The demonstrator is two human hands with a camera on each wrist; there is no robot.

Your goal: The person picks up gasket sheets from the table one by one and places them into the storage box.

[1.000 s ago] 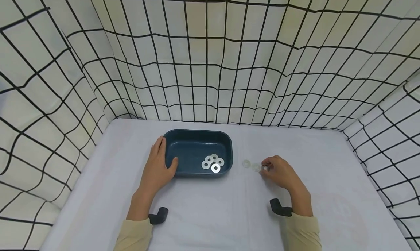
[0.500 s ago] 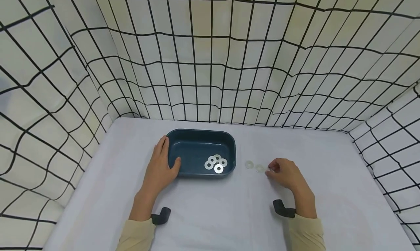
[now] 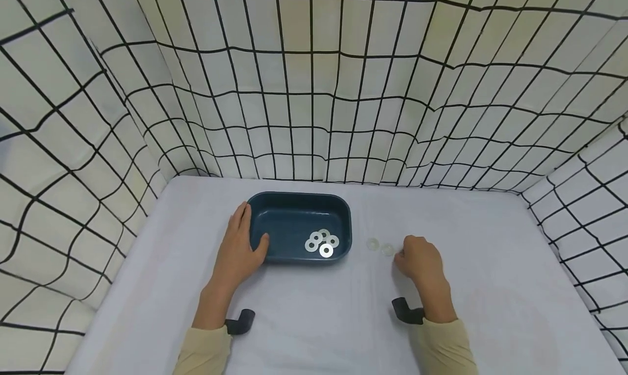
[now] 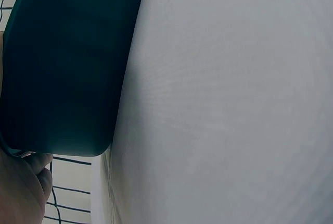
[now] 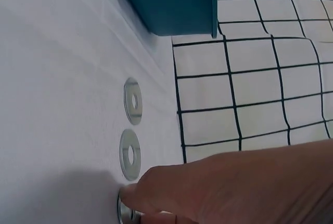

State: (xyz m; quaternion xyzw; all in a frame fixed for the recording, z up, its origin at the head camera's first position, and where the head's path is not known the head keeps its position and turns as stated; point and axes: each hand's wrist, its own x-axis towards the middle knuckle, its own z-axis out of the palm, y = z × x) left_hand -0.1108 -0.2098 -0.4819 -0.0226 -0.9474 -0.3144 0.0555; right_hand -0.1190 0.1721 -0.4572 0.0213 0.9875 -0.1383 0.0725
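A dark teal rectangular tray [image 3: 275, 255] sits on the white-covered table with several flat metal washers [image 3: 326, 250] inside, toward its right end. My left hand [image 3: 240, 258] holds the tray's left end, thumb over the front rim and fingers along the outer side. To the right of the tray, two washers lie flat in a row, a nearer one [image 5: 130, 154] and a farther one [image 5: 133, 101]. At the near end of that row my right hand [image 3: 421, 260] has curled fingers, and its thumb and fingertips pinch a third washer [image 5: 124, 208], partly hidden by the thumb.
Black netting [image 3: 314, 113] over pale panels rises behind the table and at both sides. White cloth [image 3: 343, 320] covers the tabletop. A black wrist mount [image 3: 240, 323] sticks out from each wrist.
My right hand has turned over at the third washer, its fingers now more curled and hiding it in the head view. The left hand stays at the tray, and the view shifts slightly.
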